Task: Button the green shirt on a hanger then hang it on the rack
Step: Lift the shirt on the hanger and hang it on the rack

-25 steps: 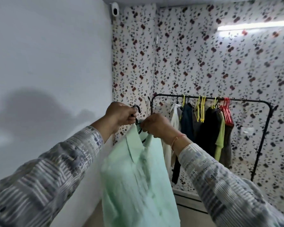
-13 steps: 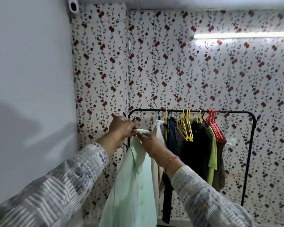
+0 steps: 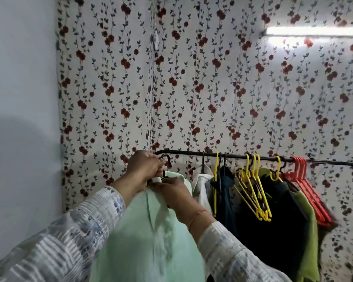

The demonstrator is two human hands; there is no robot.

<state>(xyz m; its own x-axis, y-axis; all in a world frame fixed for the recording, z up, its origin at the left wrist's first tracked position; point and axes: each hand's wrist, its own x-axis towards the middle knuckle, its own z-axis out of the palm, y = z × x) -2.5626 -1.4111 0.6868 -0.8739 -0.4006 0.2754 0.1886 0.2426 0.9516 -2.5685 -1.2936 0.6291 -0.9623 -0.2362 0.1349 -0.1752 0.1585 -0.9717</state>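
The pale green shirt (image 3: 151, 237) hangs from a black hanger whose hook (image 3: 167, 158) is just under the left end of the black rack bar (image 3: 192, 153). My left hand (image 3: 144, 166) grips the hanger at the base of its hook. My right hand (image 3: 171, 193) pinches the shirt's collar just below. I cannot tell whether the hook rests on the bar. My hands hide the hanger's shoulders.
Further right on the bar hang a white shirt (image 3: 202, 184), a dark teal garment (image 3: 225, 198), yellow hangers (image 3: 253, 192), a black garment (image 3: 277, 220), a lime top (image 3: 308, 231) and red hangers (image 3: 308, 190). Floral wallpaper is behind; a plain wall (image 3: 22, 98) is left.
My hands have carried the green shirt up and towards the rack. The hanger hook now sits by the left end of the bar. The view has come closer.
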